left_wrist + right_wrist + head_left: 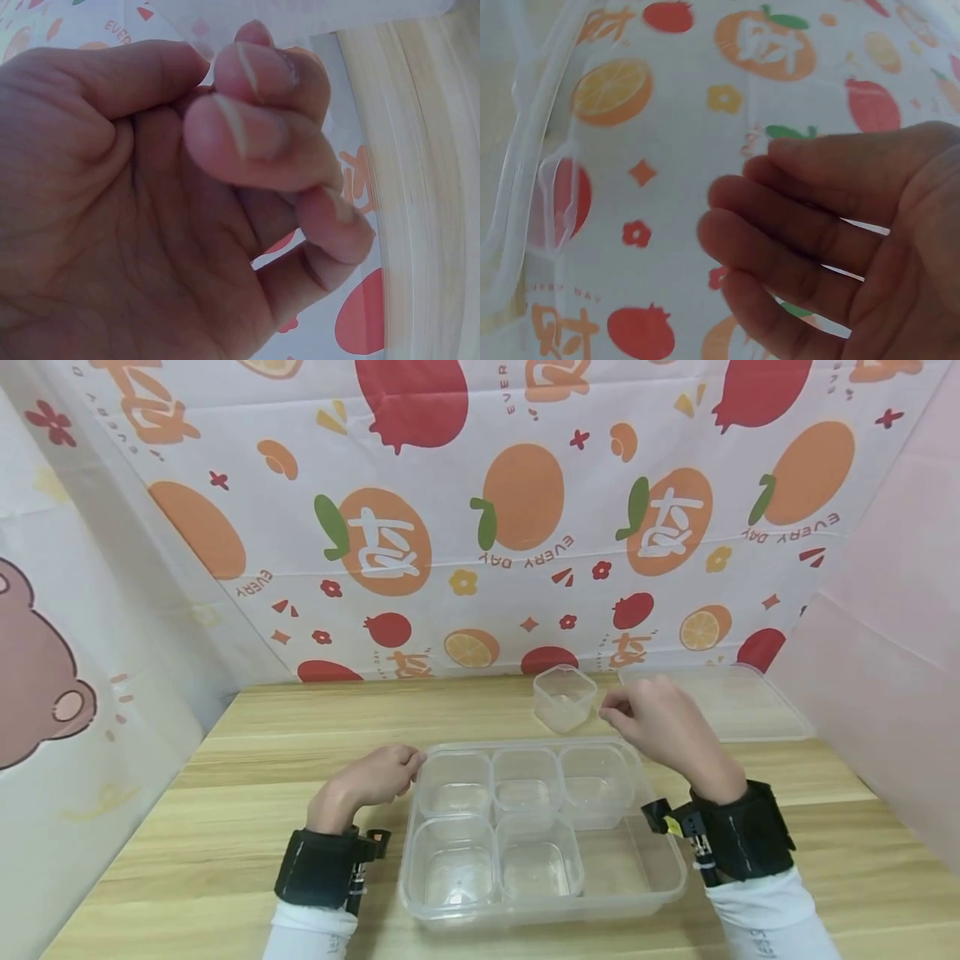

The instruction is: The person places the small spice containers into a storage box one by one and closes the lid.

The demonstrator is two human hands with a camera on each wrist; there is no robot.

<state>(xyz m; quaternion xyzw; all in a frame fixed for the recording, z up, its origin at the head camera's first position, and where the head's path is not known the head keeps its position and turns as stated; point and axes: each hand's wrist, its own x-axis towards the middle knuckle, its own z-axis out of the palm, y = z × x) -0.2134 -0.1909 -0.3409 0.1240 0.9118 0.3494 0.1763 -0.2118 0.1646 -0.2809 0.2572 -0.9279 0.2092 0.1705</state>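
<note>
1. Filling the back of my head view is a white cloth (523,497) printed with orange and red fruit.
2. Below it I have a pale wood-grain desk (210,827).
3. On the desk, in front, sits a large rectangular box (615,864) of clear plastic, uncovered.
4. A flat, rectangular clear plastic lid (738,702) lies at the back right of the desk, partly behind the right arm.
5. The bare right hand (656,722) hangs above the box's back right corner; I see its grip holding nothing, fingers loosely bent and thumb beside them.
6. The bare left hand (375,777) is at the box's back left corner, its grip pinching that corner between thumb and curled fingers.
7. Five small, square, round-cornered clear plastic cups (455,864) stand upright inside the box: three along the back, two at front left and front middle.
8. One similar loose cup (565,697) stands on the desk behind the box, just left of the right hand.
</note>
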